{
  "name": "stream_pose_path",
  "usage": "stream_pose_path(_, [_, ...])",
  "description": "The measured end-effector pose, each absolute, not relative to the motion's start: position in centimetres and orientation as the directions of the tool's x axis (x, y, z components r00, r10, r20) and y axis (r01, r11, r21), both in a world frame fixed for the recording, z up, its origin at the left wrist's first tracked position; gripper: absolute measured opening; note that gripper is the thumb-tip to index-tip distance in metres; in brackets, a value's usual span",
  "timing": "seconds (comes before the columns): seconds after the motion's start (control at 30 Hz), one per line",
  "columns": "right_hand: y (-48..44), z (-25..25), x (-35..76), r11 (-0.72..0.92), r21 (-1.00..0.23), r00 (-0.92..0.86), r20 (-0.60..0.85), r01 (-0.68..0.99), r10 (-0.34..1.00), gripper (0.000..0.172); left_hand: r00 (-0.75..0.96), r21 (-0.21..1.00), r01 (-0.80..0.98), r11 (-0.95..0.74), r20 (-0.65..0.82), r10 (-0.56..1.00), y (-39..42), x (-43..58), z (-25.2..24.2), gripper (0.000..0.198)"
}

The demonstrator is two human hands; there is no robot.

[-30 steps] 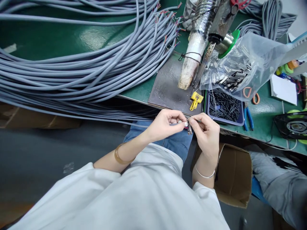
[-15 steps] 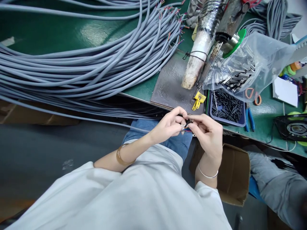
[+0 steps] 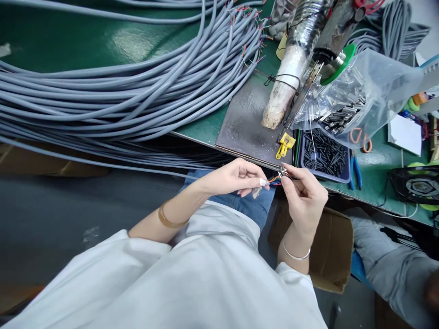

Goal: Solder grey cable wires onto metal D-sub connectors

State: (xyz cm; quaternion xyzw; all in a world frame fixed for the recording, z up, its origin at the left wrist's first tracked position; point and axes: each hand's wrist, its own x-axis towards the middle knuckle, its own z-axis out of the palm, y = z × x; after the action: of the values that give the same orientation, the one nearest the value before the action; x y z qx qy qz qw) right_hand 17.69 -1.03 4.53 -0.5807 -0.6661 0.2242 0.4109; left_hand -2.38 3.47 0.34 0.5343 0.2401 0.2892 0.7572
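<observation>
At the table's front edge, over my lap, my left hand (image 3: 240, 178) is closed in a pinch on the end of a grey cable (image 3: 168, 172). Thin coloured wires (image 3: 274, 180), orange, blue and red among them, fan out from its fingertips. They reach a small metal connector (image 3: 283, 172), which my right hand (image 3: 303, 194) pinches between thumb and forefinger. Whether every wire is joined to the connector is too small to tell. A yellow clip (image 3: 284, 145) lies on the dark board (image 3: 240, 121) just beyond my hands.
A thick bundle of grey cables (image 3: 137, 100) covers the left side. A wrapped tube (image 3: 283, 93) and a plastic bag (image 3: 380, 96) of metal parts stand over a tray (image 3: 345, 177) of black pieces. Blue-handled pliers (image 3: 357, 173) lie right of it. Another person's sleeve (image 3: 380, 256) is at lower right.
My hands have drawn apart a little, my left leftward and my right rightward. The coloured wires and the metal connector between them now show more clearly.
</observation>
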Motion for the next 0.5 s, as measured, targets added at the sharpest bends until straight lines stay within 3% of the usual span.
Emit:
stream_pose_path(0.1, [-0.5, 4.0, 17.8, 0.157, -0.777, 0.023, 0.215, 0.609, 0.976, 0.023, 0.564, 0.992, -0.047, -0.12, 0.125, 0.817, 3.1, -2.5, 0.7, 0.016])
stream_pose_path(0.17, [-0.1, 3.6, 17.9, 0.111, -0.772, 0.012, 0.152, 0.627, 0.988, 0.024, 0.468, 0.901, 0.123, -0.416, 0.317, 0.825, 2.5, -2.2, 0.7, 0.015])
stream_pose_path(0.23, [0.2, 3.4, 17.9, 0.107, -0.753, 0.014, 0.152, 0.649, 0.988, 0.023, 0.423, 0.766, 0.253, -0.591, 0.462, 0.78, 2.0, -1.7, 0.5, 0.017])
stream_pose_path(0.3, [0.1, 3.5, 17.9, 0.136, -0.724, 0.059, 0.238, 0.677, 0.969, 0.022, 0.388, 0.699, 0.309, -0.645, 0.526, 0.757, 1.6, -1.4, 0.2, 0.017])
stream_pose_path(0.4, [-0.6, 3.7, 17.9, 0.173, -0.718, 0.155, 0.366, 0.674, 0.917, 0.018, 0.321, 0.725, 0.326, -0.607, 0.519, 0.792, 1.5, -1.3, 0.1, 0.016])
stream_pose_path(0.5, [-1.3, 3.8, 17.9, 0.152, -0.768, 0.109, 0.277, 0.622, 0.955, 0.015, 0.303, 0.77, 0.321, -0.551, 0.468, 0.83, 1.5, -1.4, 0.4, 0.016])
